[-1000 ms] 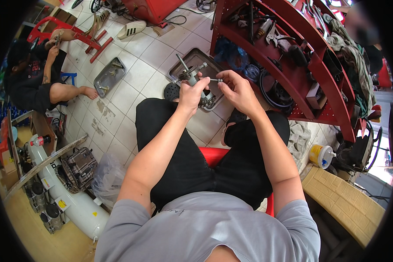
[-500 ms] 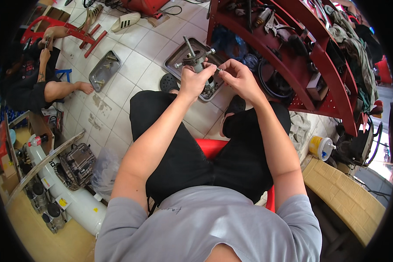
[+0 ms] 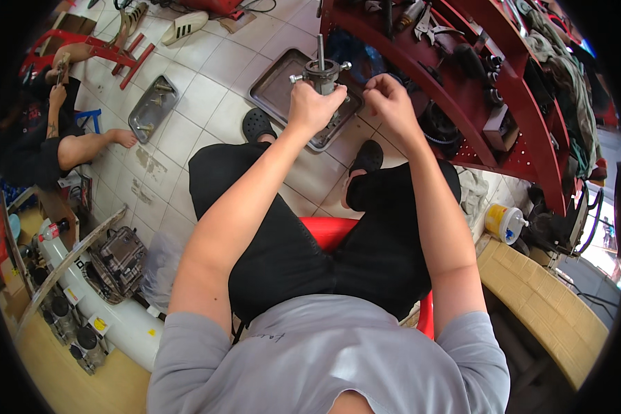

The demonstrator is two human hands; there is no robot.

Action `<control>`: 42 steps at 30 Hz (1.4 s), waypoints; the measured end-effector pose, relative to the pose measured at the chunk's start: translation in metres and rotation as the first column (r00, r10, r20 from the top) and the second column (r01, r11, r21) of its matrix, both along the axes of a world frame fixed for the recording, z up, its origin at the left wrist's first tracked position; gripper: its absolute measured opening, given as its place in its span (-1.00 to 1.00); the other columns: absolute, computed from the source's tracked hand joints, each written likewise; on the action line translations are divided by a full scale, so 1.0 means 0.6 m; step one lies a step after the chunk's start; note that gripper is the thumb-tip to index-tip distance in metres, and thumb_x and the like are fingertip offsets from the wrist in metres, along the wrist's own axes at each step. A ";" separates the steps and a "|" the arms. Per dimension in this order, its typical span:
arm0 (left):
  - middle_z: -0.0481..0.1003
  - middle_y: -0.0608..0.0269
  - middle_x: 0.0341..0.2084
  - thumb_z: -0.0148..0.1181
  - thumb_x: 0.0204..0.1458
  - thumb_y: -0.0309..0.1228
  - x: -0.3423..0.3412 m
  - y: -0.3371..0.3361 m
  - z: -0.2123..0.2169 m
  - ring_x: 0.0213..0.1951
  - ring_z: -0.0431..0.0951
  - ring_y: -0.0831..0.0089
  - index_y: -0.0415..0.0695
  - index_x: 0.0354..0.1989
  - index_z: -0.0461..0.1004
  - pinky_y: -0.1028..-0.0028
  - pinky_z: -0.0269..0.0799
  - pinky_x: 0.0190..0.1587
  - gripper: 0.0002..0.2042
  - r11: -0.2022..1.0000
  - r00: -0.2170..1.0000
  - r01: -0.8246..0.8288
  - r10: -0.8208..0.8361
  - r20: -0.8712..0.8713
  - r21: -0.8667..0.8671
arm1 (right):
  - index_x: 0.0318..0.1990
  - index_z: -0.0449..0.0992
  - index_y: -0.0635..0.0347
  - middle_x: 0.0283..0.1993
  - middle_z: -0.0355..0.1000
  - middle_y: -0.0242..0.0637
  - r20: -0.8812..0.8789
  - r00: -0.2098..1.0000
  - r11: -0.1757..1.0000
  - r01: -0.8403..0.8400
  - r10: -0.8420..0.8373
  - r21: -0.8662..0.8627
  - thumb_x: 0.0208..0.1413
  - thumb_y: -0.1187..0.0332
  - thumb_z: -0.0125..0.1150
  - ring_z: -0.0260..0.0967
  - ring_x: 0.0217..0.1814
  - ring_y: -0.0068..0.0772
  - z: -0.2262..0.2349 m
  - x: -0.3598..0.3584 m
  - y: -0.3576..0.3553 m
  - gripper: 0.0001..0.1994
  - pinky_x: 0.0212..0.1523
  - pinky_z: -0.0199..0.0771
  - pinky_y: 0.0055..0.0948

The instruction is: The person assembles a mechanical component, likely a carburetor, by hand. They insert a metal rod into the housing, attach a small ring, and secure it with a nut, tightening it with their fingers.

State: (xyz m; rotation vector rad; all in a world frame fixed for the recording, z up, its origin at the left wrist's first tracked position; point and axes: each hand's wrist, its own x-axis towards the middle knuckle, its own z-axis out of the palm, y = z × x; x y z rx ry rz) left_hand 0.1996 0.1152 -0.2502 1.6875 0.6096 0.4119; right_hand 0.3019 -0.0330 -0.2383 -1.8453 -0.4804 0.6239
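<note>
Steel cylindrical part with a shaft (image 3: 322, 71) is now sitting higher, above the grey metal tray (image 3: 276, 86), left hand (image 3: 312, 107) clamped around it; right hand (image 3: 389, 101) fingers are pinching together beside it.

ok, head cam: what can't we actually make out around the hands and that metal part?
- Metal part, head view: lower body hidden by the left hand gripping it.
- Right hand: fingertips curl away; whether they pinch anything is too small to tell.
- Metal tray on the floor: contents hidden behind both hands.
- Red shelf: tools bent and blurred toward the fisheye rim.
</note>
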 end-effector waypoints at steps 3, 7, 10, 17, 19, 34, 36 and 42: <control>0.54 0.12 -0.65 0.30 -0.21 -0.26 0.018 0.006 -0.042 -0.52 0.58 0.32 -0.24 -0.51 0.55 0.31 0.46 -0.37 -0.74 0.999 0.991 0.048 -0.048 -0.124 -0.002 | -0.28 0.47 0.31 -0.50 0.43 -0.26 -0.054 0.999 0.955 -0.009 -0.007 -0.296 0.02 0.31 0.06 0.40 -0.52 -0.48 -0.057 0.054 0.014 -0.77 -0.47 0.39 -0.46; 0.52 0.13 -0.66 0.28 -0.24 -0.28 0.032 -0.002 -0.127 -0.53 0.57 0.34 -0.25 -0.55 0.52 0.32 0.46 -0.39 -0.75 0.989 0.969 0.073 -0.101 -0.226 -0.132 | -0.23 0.53 0.33 -0.34 0.51 0.01 -0.119 0.993 0.834 -0.065 -0.001 -0.549 0.00 0.32 0.04 0.51 -0.26 -0.13 -0.233 0.091 0.002 -0.72 -0.22 0.48 -0.28; 0.49 0.29 -0.58 0.30 -0.15 -0.39 0.033 -0.014 -0.153 -0.50 0.50 0.51 -0.24 -0.28 0.44 0.46 0.40 -0.41 -0.72 0.868 0.962 0.052 -0.176 -0.209 -0.493 | -0.20 0.54 0.31 -0.20 0.49 0.11 -0.108 0.990 0.665 -0.143 0.093 -0.733 -0.01 0.32 0.05 0.45 -0.08 0.09 -0.407 0.100 -0.067 -0.71 -0.04 0.43 -0.15; 0.44 0.31 -0.45 0.29 -0.17 -0.45 0.062 0.004 -0.121 -0.44 0.45 0.56 -0.24 -0.22 0.39 0.51 0.38 -0.37 -0.68 0.701 0.961 -0.096 -0.120 -0.250 -0.707 | -0.08 0.47 0.18 -0.07 0.47 0.06 0.051 0.995 0.655 -0.017 0.086 -0.756 -0.04 0.31 0.18 0.41 0.02 0.10 -0.668 0.086 -0.175 -0.67 0.02 0.38 -0.10; 0.45 0.34 -0.50 0.28 -0.16 -0.44 0.062 0.003 -0.113 -0.44 0.44 0.59 -0.25 -0.24 0.40 0.51 0.37 -0.37 -0.71 0.694 0.951 -0.031 -0.202 -0.235 -0.720 | -0.04 0.43 0.15 -0.04 0.46 0.03 0.109 0.994 0.629 0.094 -0.015 -0.772 -0.05 0.28 0.23 0.40 0.03 0.09 -0.697 0.075 -0.163 -0.62 0.01 0.39 -0.10; 0.44 0.13 -0.61 0.17 -0.12 -0.39 0.060 -0.024 -0.059 -0.53 0.43 0.33 -0.22 -0.28 0.46 0.35 0.37 -0.37 -0.77 0.611 0.911 -0.015 -0.318 -0.262 -0.792 | -0.11 0.42 0.24 -0.15 0.47 0.12 0.065 0.995 0.564 0.013 0.073 -0.826 0.05 0.31 0.12 0.39 -0.01 0.19 -0.681 0.082 -0.088 -0.72 -0.04 0.37 -0.03; 0.45 0.14 -0.60 0.18 -0.12 -0.39 0.062 -0.019 -0.054 -0.51 0.45 0.36 -0.22 -0.28 0.46 0.35 0.37 -0.37 -0.77 0.635 0.902 -0.004 -0.331 -0.277 -0.773 | -0.10 0.44 0.23 -0.15 0.47 0.13 0.030 0.995 0.542 -0.024 0.091 -0.840 0.05 0.29 0.14 0.40 -0.03 0.18 -0.660 0.082 -0.073 -0.71 -0.04 0.37 -0.05; 0.45 0.30 -0.60 0.21 -0.09 -0.40 0.086 0.003 -0.023 -0.52 0.43 0.57 -0.20 -0.30 0.46 0.44 0.37 -0.45 -0.80 0.665 0.935 -0.098 -0.193 -0.297 -0.740 | -0.35 0.53 0.29 -0.33 0.52 0.06 -0.216 0.960 0.693 -0.277 0.177 -0.665 -0.15 0.28 0.28 0.51 -0.24 0.00 -0.547 0.167 -0.074 -0.74 -0.27 0.47 -0.14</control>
